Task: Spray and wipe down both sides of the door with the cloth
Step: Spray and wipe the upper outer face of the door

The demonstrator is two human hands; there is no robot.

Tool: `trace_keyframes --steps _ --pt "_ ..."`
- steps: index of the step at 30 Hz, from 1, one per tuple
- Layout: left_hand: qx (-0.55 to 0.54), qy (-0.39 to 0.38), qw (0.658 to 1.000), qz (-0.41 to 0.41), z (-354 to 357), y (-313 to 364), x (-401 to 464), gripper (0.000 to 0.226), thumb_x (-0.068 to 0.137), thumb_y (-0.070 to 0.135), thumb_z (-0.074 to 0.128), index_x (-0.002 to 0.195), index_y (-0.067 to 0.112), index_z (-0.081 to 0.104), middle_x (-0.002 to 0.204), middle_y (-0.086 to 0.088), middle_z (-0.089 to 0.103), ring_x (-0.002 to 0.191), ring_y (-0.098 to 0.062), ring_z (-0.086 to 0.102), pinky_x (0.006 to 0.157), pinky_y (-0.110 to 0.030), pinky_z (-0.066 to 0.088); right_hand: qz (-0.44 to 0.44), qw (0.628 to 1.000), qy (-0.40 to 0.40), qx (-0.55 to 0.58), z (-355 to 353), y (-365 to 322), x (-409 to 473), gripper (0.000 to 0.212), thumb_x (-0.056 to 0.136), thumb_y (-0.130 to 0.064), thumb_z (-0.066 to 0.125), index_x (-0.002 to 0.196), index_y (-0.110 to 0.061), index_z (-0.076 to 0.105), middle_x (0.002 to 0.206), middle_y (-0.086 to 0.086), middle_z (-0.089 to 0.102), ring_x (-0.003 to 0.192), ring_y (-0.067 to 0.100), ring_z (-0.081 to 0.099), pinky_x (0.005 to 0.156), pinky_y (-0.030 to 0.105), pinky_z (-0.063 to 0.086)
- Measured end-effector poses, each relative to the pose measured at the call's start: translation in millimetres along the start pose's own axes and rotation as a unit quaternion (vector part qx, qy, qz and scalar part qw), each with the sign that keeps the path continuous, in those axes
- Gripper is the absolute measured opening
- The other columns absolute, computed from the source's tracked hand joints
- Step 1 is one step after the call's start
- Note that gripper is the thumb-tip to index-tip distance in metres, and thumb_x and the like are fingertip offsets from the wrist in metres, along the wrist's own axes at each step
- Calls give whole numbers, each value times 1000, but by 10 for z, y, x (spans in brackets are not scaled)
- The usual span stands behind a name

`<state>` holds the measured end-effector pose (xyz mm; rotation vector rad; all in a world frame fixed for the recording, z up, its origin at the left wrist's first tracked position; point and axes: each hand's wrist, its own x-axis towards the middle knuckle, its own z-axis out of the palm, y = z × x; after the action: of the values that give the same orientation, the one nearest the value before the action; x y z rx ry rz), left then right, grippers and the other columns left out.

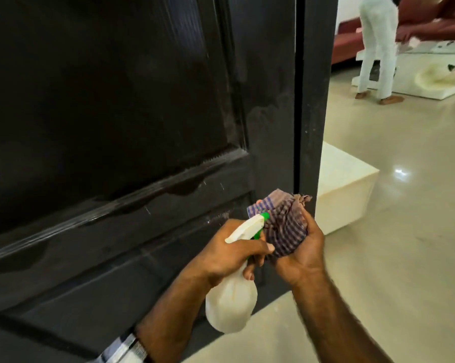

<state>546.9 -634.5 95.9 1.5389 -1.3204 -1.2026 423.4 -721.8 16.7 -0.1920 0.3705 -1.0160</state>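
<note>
From the head camera, a big dark door (132, 121) fills the left side. It has raised panels, and some wet marks shine on the ledge between the panels. The door's edge stands next to a dark frame post (316, 95).

Low down, near the bottom corner of the door, are two hands. The left hand (229, 254) is wrapped around the neck of a white spray bottle (230, 303). Its fingers curl round the neck just under the white and green top, and the round white body hangs below the hand. The nozzle points at the cloth.

The right hand (303, 251) is just to the right of the bottle. It is cupped around a bunched-up checked cloth (281, 224) and grips it from below. The top of the cloth sticks up and sits close to the door's edge. I cannot tell if it touches the door.

To the right of the door is a shiny pale floor (394, 258). A cream block (344, 184) sits on it beside the post. Far behind it, another person in white trousers (377, 48) bends by a white table (430, 72).
</note>
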Motion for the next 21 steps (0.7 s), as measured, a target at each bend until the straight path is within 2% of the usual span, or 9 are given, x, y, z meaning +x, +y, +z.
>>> trace_keyframes --steps 3,5,6,9,13,16,18,20,21 --pt "20 -4 999 -50 122 -198 74 16 90 5 73 85 -5 62 66 -20 56 44 -23 48 55 -35 51 -44 998 27 -20 -90 -1 -19 55 94 -50 58 133 -16 76 123 11 76 106 29 75 99 47 57" --pt "46 -6 996 -73 136 -314 100 20 83 12 76 78 -2 63 61 -18 57 43 -25 51 58 -37 53 -60 997 50 -29 -85 5 -32 49 92 -52 59 123 -21 82 124 9 78 105 27 78 93 45 60" --pt "51 -4 996 -75 133 -370 114 21 80 15 76 74 0 62 59 -17 58 43 -26 52 60 -40 54 -63 996 62 -31 -109 9 -16 49 93 -52 59 126 -23 80 130 9 76 109 28 77 92 45 61" --pt "-2 20 998 -61 84 -483 106 26 83 13 77 75 -5 60 61 -17 59 43 -26 50 58 -42 52 -59 994 84 -30 -149 12 33 45 105 -51 53 129 -23 78 137 10 73 116 30 75 98 47 63" --pt "-75 50 996 -12 -65 -439 28 28 88 14 77 85 -10 63 70 -21 67 44 -24 50 57 -37 49 -45 995 66 -68 87 29 18 49 107 -52 50 132 -19 77 137 11 73 128 33 69 114 54 51" --pt "-108 97 989 30 -244 -164 42 28 84 16 81 88 -6 64 71 -22 66 42 -24 49 53 -35 46 -167 973 32 -155 636 -94 28 50 97 -54 57 136 -24 70 130 -1 77 128 20 69 120 51 45" --pt "-94 100 986 89 -402 174 60 21 86 15 79 80 -1 67 70 -21 66 42 -25 49 50 -31 45 -327 912 13 -248 1151 -263 99 28 103 -42 61 124 -28 72 114 -18 80 114 1 72 114 39 53" --pt "-80 114 981 135 -537 552 79 21 89 14 79 80 -1 67 71 -20 66 43 -24 50 49 -30 46 -499 791 -3 -354 1613 -472 284 20 108 -26 63 127 -23 70 114 -19 78 115 -2 70 105 30 57" --pt "-72 127 977 157 -609 737 88 21 91 13 78 82 -3 67 72 -20 67 44 -24 51 49 -31 47 -571 717 -24 -399 1808 -558 432 31 108 -25 64 136 -13 66 129 -9 74 127 8 66 108 36 55"
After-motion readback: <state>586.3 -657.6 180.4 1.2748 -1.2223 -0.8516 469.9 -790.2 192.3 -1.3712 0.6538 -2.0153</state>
